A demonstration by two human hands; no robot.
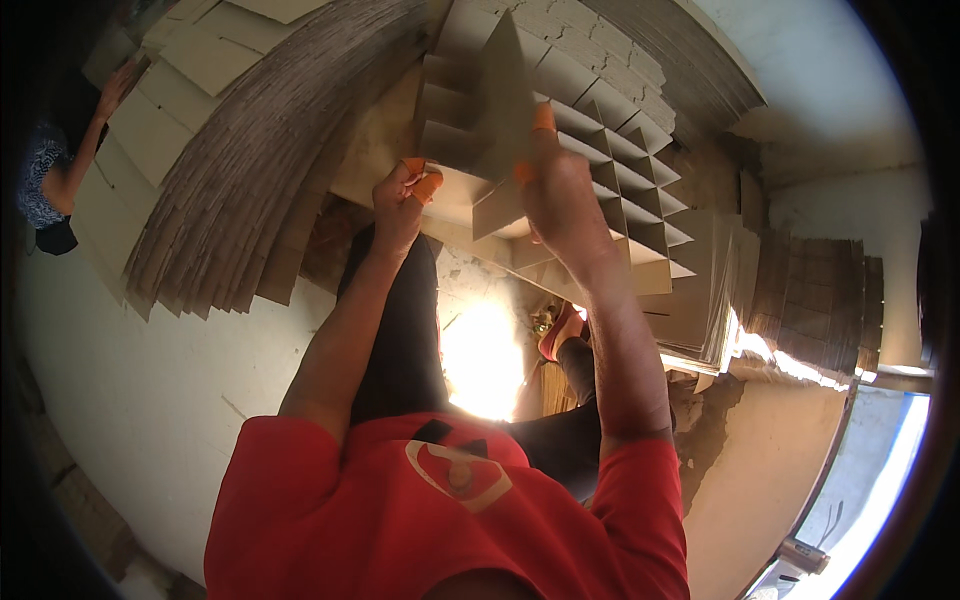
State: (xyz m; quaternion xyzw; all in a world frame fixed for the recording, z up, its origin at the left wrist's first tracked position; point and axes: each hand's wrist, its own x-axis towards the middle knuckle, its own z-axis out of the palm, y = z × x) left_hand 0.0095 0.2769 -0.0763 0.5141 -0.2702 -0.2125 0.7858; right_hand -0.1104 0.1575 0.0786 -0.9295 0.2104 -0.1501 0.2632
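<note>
A grid of interlocked grey-brown cardboard dividers (620,185) lies in front of me, its slotted cells open upward. My right hand (562,195), with orange covers on its fingers, is closed on a cardboard strip (507,85) standing up on edge over the grid's left part. That strip is slightly blurred. My left hand (402,200) also wears orange finger covers. Its thumb and fingers pinch the near left end of a flat cardboard piece (458,192) beside the grid. Where this piece meets the grid is partly hidden by the right hand and the upright strip.
Long fanned rows of cardboard strips (260,150) stand to the left, with wider sheets (205,60) beyond. More stacks lie at the far side (590,40) and right (700,280). Another person's arm (75,175) reaches in at far left. A red shoe (562,332) shows below the grid.
</note>
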